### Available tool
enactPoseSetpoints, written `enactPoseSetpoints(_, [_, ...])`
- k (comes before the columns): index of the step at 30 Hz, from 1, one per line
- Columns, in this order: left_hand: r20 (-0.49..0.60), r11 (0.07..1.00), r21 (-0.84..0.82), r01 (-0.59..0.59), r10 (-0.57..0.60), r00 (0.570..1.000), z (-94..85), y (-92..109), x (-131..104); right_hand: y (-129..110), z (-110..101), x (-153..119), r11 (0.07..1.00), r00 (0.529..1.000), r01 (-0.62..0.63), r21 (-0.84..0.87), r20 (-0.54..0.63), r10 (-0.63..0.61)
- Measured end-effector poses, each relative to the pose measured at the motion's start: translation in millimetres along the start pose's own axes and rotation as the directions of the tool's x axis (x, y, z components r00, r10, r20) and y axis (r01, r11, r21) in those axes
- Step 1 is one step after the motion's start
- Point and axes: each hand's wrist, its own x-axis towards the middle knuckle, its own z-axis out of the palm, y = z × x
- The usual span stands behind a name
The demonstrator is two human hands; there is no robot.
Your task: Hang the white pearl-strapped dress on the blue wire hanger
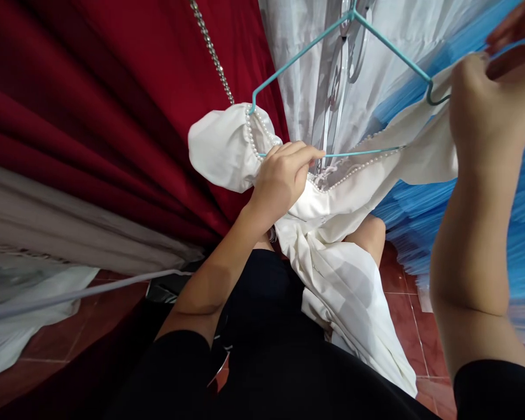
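red drape (91,87): beyond left hand (284,175), to its left. white dress (336,256): below and between both hands; left hand curled closed over bodice (315,198), right hand (483,108) closed on one sleeve (433,146), fingertips partly hidden. light-blue hanger (352,15): rises above left hand. pearl trim (248,129): either side of left hand.

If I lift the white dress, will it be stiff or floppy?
Probably floppy: the white dress drops in loose folds below the left hand. It could slip on the hanger, whose frame looks thin. The pearl-like beads along its edge might snag.
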Motion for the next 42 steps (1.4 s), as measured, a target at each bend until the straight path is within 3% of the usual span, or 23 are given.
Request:
enactPoseSetpoints(2, [-0.001,1.000,0.012,0.020,-0.020,1.000,0.5,0.0,-0.5,-25.6,1.3,-0.8,0.998,0.987,0.060,0.008,0.147,-0.060])
enactPoseSetpoints(3, [0.000,0.999,0.019,0.029,-0.029,1.000,0.5,0.0,-0.8,-37.1,1.0,-3.9,0.996,0.982,0.091,0.026,0.166,-0.094])
enactPoseSetpoints(7, [0.005,0.996,0.064,0.066,-0.066,0.998,0.1,0.0,-1.1,-71.2,7.2,-32.3,0.939,0.959,0.282,0.197,-0.096,-0.268])
enactPoseSetpoints(8, [0.005,0.995,0.073,0.074,-0.075,0.997,0.2,-0.1,-1.0,-76.2,12.7,-42.6,0.924,0.952,0.306,0.231,-0.083,-0.295])
enactPoseSetpoints(10, [0.003,0.994,0.077,0.079,-0.079,0.997,0.8,-0.6,-1.1,-81.2,28.2,-65.2,0.935,0.948,0.263,0.236,0.118,-0.296])
enactPoseSetpoints(12, [0.005,0.994,0.080,0.073,-0.074,0.997,1.5,-1.3,-1.9,-79.2,46.9,-88.3,0.973,0.906,0.187,0.138,0.359,-0.225])
enactPoseSetpoints(14, [0.010,0.994,0.087,0.062,-0.063,0.998,1.9,-1.2,-3.8,-73.1,63.6,-108.6,0.982,0.879,0.190,0.014,0.442,-0.177])
enactPoseSetpoints(18, [-0.001,0.998,0.066,-0.001,0.001,1.000,0.4,3.0,-8.4,-67.4,77.7,-130.0,0.978,0.928,0.197,-0.068,0.335,-0.164])
enactPoseSetpoints(20, [-0.083,0.998,0.064,-0.012,0.017,0.996,-2.7,4.8,-10.1,-71.4,77.3,-131.9,0.984,0.947,0.167,-0.055,0.286,-0.145])
enactPoseSetpoints(22, [-0.263,0.995,0.101,0.005,0.022,0.964,-8.1,2.7,-11.4,-77.1,76.2,-131.7,0.989,0.956,0.143,-0.045,0.266,-0.126])
enactPoseSetpoints(25, [-0.531,0.983,0.185,0.019,0.084,0.843,-19.9,-10.6,-11.9,-81.8,75.7,-131.6,0.991,0.954,0.132,-0.032,0.275,-0.119])
enactPoseSetpoints(27, [-0.578,0.983,0.184,0.024,0.089,0.811,-28.2,-25.0,-10.0,-80.4,75.0,-131.4,0.992,0.953,0.125,-0.027,0.281,-0.113])
enactPoseSetpoints(31, [-0.583,0.996,0.077,0.048,0.006,0.813,-46.0,-62.8,0.0,-71.4,71.1,-127.7,0.994,0.964,0.104,-0.019,0.250,-0.096])
enactPoseSetpoints(33, [-0.647,0.995,0.091,-0.026,0.079,0.758,-57.2,-86.1,2.5,-68.2,69.4,-124.6,0.997,0.963,0.082,0.002,0.256,-0.080])
enactPoseSetpoints(35, [-0.712,0.992,0.125,-0.024,0.107,0.694,-67.2,-108.7,-2.9,-68.3,69.0,-122.0,0.998,0.961,0.052,0.021,0.272,-0.056])
enactPoseSetpoints(37, [-0.751,0.991,0.069,0.114,-0.024,0.659,-70.8,-123.2,-17.5,-71.6,69.9,-121.1,0.999,0.961,0.027,0.029,0.275,-0.034])
enactPoseSetpoints(39, [-0.740,0.964,-0.053,0.259,-0.212,0.639,-64.3,-122.2,-37.6,-76.9,71.7,-121.8,0.999,0.961,0.014,0.037,0.274,-0.023])
enactPoseSetpoints(40, [-0.709,0.948,-0.101,0.302,-0.282,0.647,-57.2,-114.9,-47.6,-79.6,72.8,-122.5,0.999,0.962,0.010,0.045,0.274,-0.022])
enactPoseSetpoints(42, [-0.607,0.928,-0.105,0.358,-0.345,0.715,-37.6,-88.6,-63.3,-84.3,75.4,-123.8,0.998,0.963,0.004,0.064,0.268,-0.021])
